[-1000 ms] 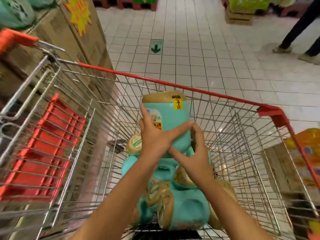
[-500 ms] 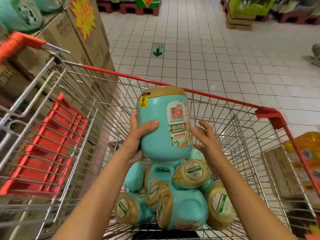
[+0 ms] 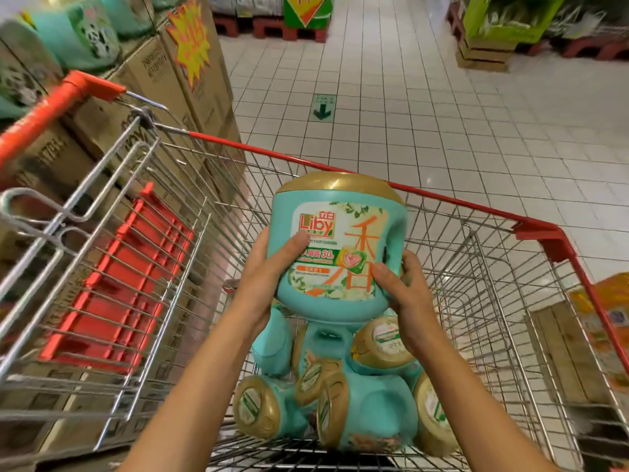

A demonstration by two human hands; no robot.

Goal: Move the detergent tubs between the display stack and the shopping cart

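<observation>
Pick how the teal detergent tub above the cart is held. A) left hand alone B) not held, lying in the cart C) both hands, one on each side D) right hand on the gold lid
C: the left hand and the right hand each grip one side of the upright tub above the cart.

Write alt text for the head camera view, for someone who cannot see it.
A left hand and a right hand hold a teal detergent tub with a gold lid above a wire shopping cart. More teal tubs lie piled in the cart. Cardboard boxes stand to the left on a white tiled floor.
</observation>
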